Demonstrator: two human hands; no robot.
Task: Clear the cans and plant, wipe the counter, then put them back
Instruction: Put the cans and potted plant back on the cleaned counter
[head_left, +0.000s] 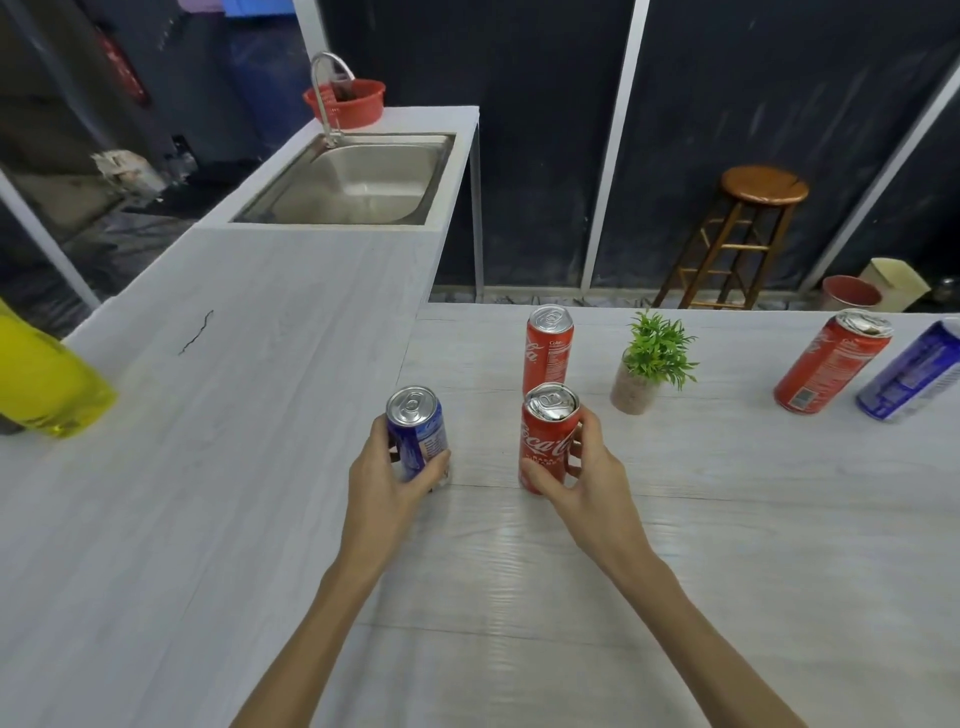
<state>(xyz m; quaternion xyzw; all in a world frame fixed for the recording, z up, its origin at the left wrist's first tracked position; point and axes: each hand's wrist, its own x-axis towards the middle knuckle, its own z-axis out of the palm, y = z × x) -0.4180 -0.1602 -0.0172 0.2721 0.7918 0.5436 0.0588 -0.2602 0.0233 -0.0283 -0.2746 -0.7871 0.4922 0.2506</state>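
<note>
My left hand (389, 478) is wrapped around a blue can (418, 426) standing on the pale wood-grain counter (234, 493). My right hand (582, 467) grips a red cola can (545, 436) with an opened top, also upright on the counter. Just behind it stands a second red can (548, 345), sealed. A small green plant (649, 364) in a speckled pot sits to the right of that can. At the far right stand another red can (831, 364) and a blue can (909, 374), side by side.
A yellow bottle (47, 384) lies at the left edge. A steel sink (358, 182) with a tap and a red basket (345, 101) sits at the back of the left counter. Beyond the counter stand a wooden stool (743, 234) and two bins.
</note>
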